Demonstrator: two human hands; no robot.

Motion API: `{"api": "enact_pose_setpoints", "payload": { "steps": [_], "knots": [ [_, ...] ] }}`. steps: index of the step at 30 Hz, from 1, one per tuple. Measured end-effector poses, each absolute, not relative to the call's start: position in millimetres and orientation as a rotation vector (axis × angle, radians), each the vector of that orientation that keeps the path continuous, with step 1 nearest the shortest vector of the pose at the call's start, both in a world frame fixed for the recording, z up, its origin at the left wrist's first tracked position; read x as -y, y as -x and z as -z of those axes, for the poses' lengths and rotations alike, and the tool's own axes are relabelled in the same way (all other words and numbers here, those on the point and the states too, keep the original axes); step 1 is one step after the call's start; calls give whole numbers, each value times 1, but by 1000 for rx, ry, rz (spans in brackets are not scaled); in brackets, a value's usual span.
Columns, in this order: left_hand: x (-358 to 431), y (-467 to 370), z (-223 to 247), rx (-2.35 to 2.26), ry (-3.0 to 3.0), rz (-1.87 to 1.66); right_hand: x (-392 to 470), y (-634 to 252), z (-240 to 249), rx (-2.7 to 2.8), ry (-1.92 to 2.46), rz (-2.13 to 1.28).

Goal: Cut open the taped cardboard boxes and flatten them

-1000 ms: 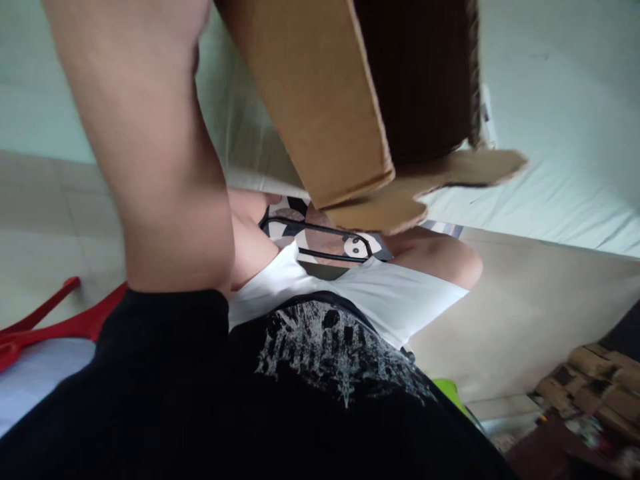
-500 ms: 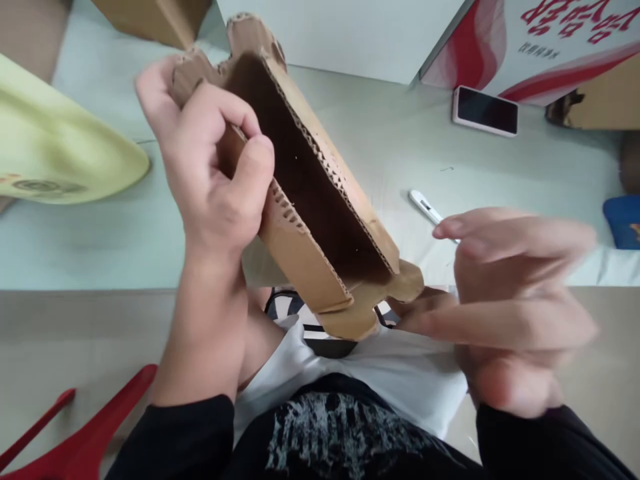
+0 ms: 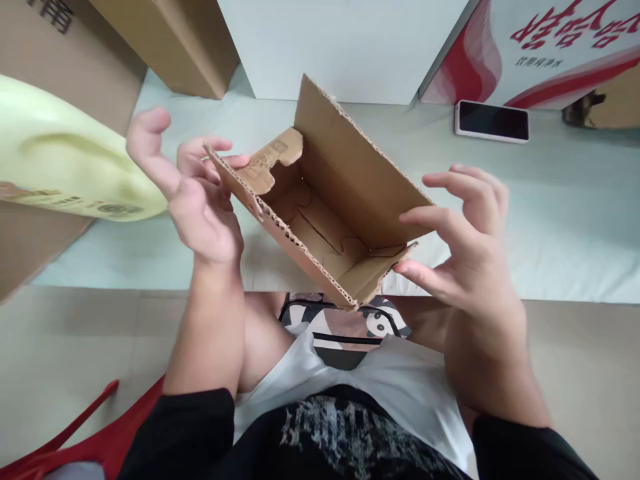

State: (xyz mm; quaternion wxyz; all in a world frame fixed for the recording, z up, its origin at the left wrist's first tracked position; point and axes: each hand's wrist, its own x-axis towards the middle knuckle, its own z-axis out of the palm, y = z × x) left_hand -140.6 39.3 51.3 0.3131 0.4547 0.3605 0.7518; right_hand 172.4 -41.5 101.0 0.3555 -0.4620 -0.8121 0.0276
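A small brown cardboard box (image 3: 345, 180) is tilted in the air over the front edge of the pale cloth surface, its open top facing me. Its long side panels stand up, and one notched end flap leans at the left end. My left hand (image 3: 195, 193) supports the box at that left end, some fingers behind the panel, thumb and index finger lifted off. At the right end, my right hand (image 3: 465, 247) has its thumb on the lower corner and a fingertip on the far panel.
A phone (image 3: 493, 121) lies on the pale cloth (image 3: 500, 200) at the back right. Behind are a white box (image 3: 330, 47) and a red-and-white carton (image 3: 500, 53). A yellow-green container (image 3: 75, 153) stands left, near brown cardboard (image 3: 175, 47). Something red (image 3: 125, 427) is at the lower left.
The box has turned so its inside faces me, with its side panels spread open. My right hand has moved left onto its right end. My left hand has loosened its grip.
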Motion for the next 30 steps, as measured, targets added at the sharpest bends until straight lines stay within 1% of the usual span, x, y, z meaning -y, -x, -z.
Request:
{"api": "enact_pose_setpoints", "payload": {
  "steps": [3,6,12,15,19,22,25,27,30],
  "knots": [
    [-42,132,-50,-761,-1373,-1990,38,-162,-91,2010,1193,-240],
    [-42,119,-58,-759,-1318,-2028,36,-160,-87,1937,1141,-390],
    [-33,112,-75,-829,-1112,-1945,31,-159,-68,1846,1055,-411],
    [-33,114,-70,-791,-1150,-1919,29,-151,-57,1766,974,-575],
    [-39,120,-51,-735,-1328,-2012,28,-149,-56,1948,852,-724],
    [-42,129,-40,-972,-1661,-1925,28,-153,-57,1950,769,-831],
    [-40,135,-40,-1227,-1794,-1704,30,-154,-54,1910,788,-893],
    [-37,138,-43,-1245,-1833,-1566,33,-152,-49,1845,843,-939],
    [-35,140,-45,-1209,-1865,-1492,33,-151,-41,1609,976,-1081]
  ]
}}
